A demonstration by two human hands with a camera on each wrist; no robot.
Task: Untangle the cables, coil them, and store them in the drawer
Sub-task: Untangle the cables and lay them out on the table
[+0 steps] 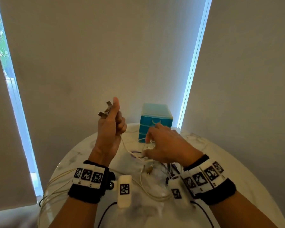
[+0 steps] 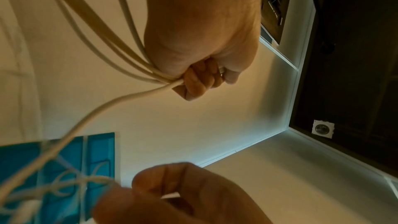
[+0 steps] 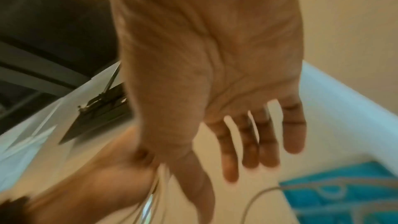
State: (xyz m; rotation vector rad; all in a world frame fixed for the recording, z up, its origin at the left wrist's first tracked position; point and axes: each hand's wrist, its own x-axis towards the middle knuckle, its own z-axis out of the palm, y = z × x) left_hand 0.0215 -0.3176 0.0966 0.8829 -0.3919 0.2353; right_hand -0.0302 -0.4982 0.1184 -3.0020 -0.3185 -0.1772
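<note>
Head view: the left hand (image 1: 109,127) is raised above the round, white marbled counter (image 1: 237,163), fingers curled tight around a bundle of smooth cream cables (image 1: 123,143), with metal plug ends (image 1: 105,111) jutting past the thumb. The strands loop down over the counter edge. The right hand (image 1: 168,145) hovers lower, fingers spread and fairly straight in the blurred right wrist view, touching the thin white tangle. Behind stands a boxy translucent teal drawer unit (image 1: 156,119), drawers closed.
</note>
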